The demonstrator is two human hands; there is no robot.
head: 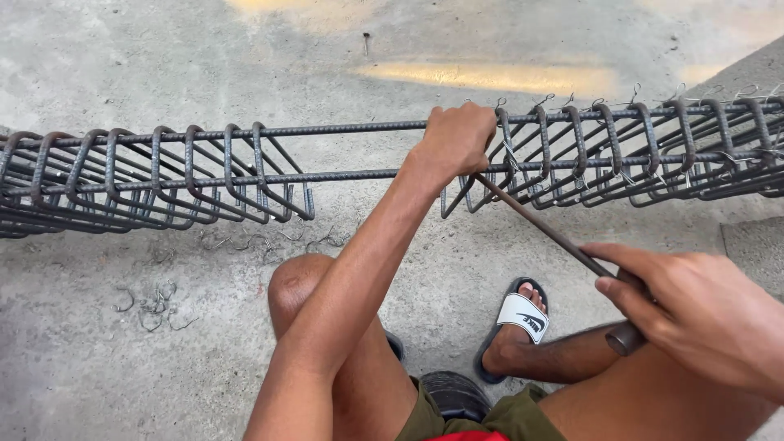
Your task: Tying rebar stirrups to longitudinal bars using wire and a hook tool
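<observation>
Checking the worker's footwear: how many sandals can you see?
1: a dark slide sandal with a white strap on the foot right of centre, on the concrete floor. A second may be hidden under the legs.

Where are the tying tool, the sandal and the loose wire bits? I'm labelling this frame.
tying tool [547, 231], head view, middle of its thin shaft
sandal [523, 316], head view, white strap
loose wire bits [155, 304], head view, cluster on floor
</observation>
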